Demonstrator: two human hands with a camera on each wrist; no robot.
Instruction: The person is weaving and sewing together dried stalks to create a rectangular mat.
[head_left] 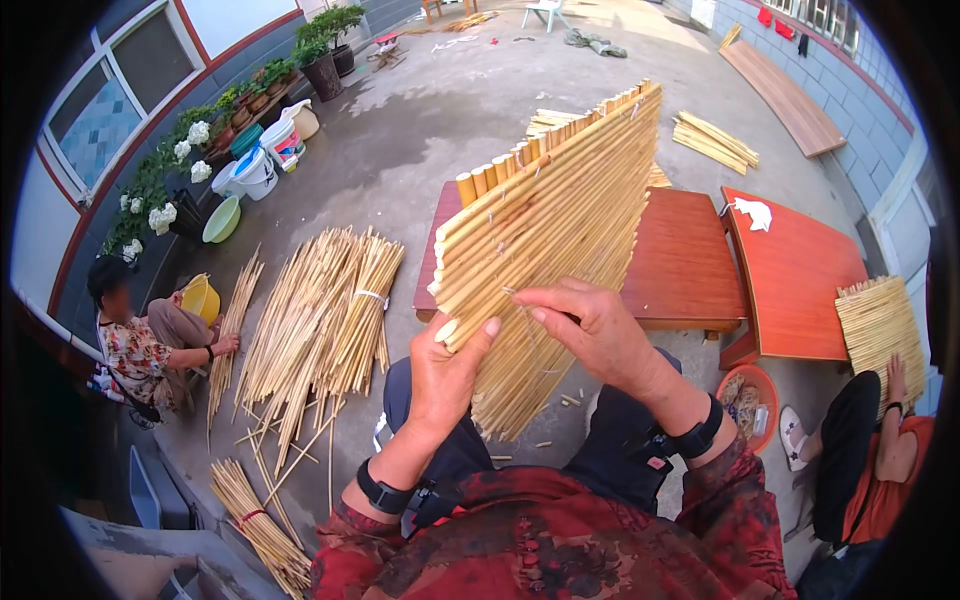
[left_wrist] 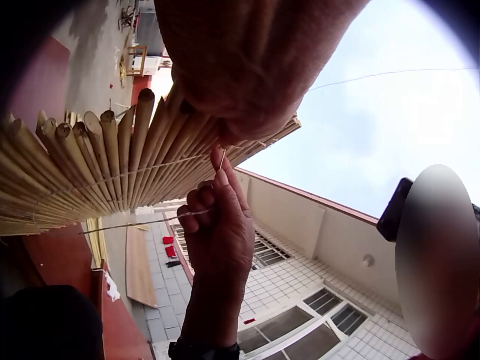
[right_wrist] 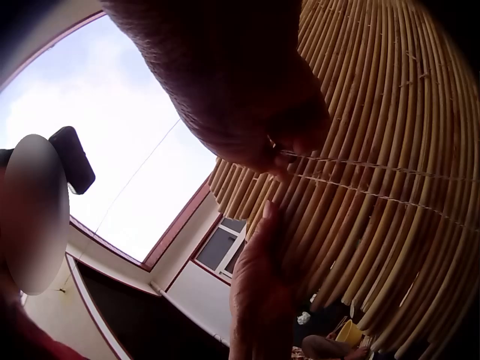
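Note:
A mat of pale reed sticks (head_left: 560, 210), bound with thin twine, stands tilted above the person's lap. The left hand (head_left: 447, 370) grips its near lower edge, thumb on the end stick. Beside it the right hand (head_left: 590, 325) pinches a thin strand at the mat's near face. In the left wrist view the right hand (left_wrist: 217, 232) holds twine (left_wrist: 135, 225) between curled fingers, close to the stick ends. The right wrist view has twine rows (right_wrist: 375, 191) running across the sticks, with the left hand (right_wrist: 262, 292) below at the edge.
Loose reeds (head_left: 310, 320) and a tied bundle (head_left: 260, 530) lie left. Red tables (head_left: 680, 260) stand beyond the mat and to the right, near an orange basin (head_left: 750, 405). One person (head_left: 140, 340) sits left with a yellow bucket (head_left: 201, 298); another (head_left: 890, 460) sits right beside a smaller mat (head_left: 885, 325).

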